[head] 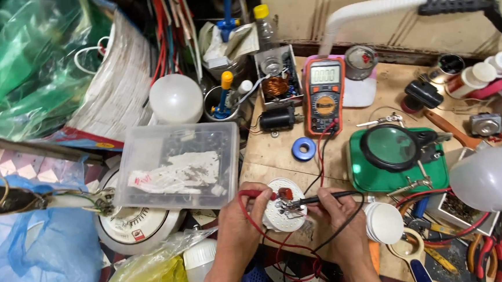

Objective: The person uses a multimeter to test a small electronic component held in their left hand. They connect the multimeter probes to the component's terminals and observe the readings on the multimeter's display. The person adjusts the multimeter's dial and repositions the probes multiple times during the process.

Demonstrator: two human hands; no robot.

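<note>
Round white LED board (284, 213) — red part, probes touching

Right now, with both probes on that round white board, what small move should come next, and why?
Probably a glance up at the orange multimeter. The left hand presses the red probe and the right hand the black probe onto the round white circuit board, so both tips seem placed. The meter's grey screen is too small here to read.

A cluttered plywood tabletop (387, 92) sits against a beige wall (312, 3). Patterned floor tiles (26, 166) show at left. A white flexible lamp arm (370, 6) arches overhead.
</note>
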